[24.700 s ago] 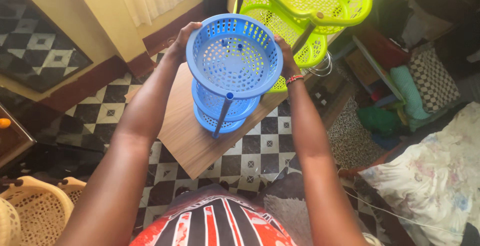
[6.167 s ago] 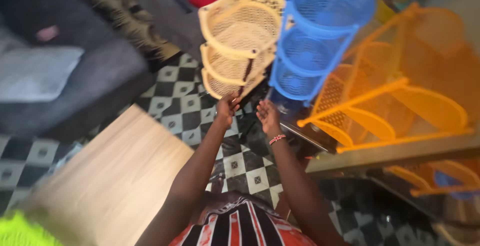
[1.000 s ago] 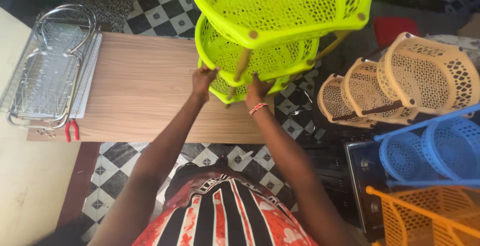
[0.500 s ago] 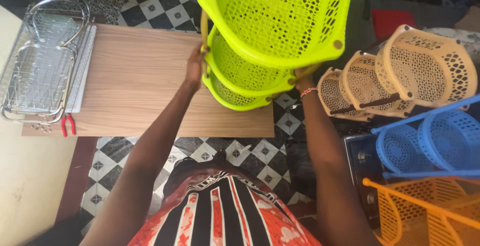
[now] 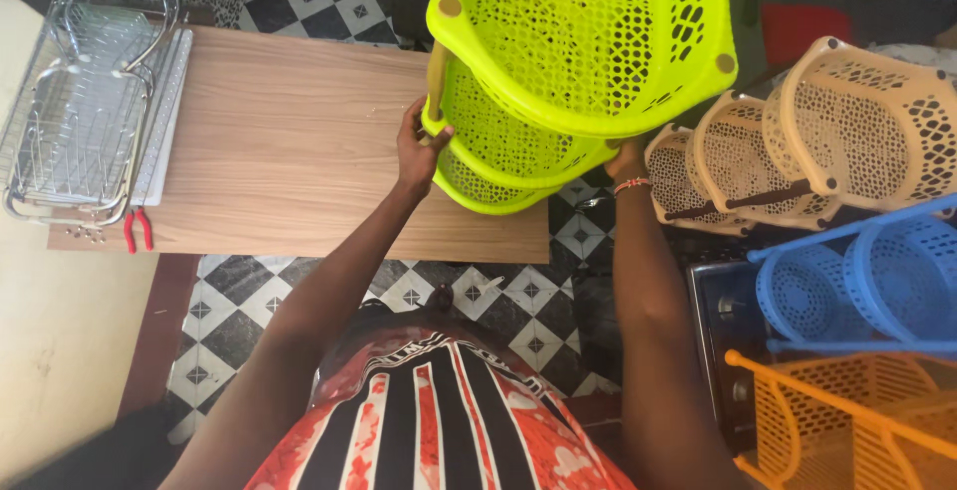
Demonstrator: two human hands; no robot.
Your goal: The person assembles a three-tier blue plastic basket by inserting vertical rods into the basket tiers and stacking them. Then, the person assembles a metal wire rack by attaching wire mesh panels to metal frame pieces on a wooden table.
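Your left hand [image 5: 417, 151] grips the lime-green tiered basket rack [image 5: 578, 61] at its left post, fingers wrapped on the rim; your right hand [image 5: 626, 159] holds its right side, mostly hidden, so I can't tell its grip. The rack tilts above the wooden desk's [image 5: 289, 151] right edge. A wire dish rack [image 5: 85, 91] sits at the desk's left edge, red pliers [image 5: 138, 231] beside it.

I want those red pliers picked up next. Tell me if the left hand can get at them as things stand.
Probably not right away: the left hand grips the yellow-green basket rack. The red pliers lie uncovered near the wooden table's edge, with bare tabletop between.
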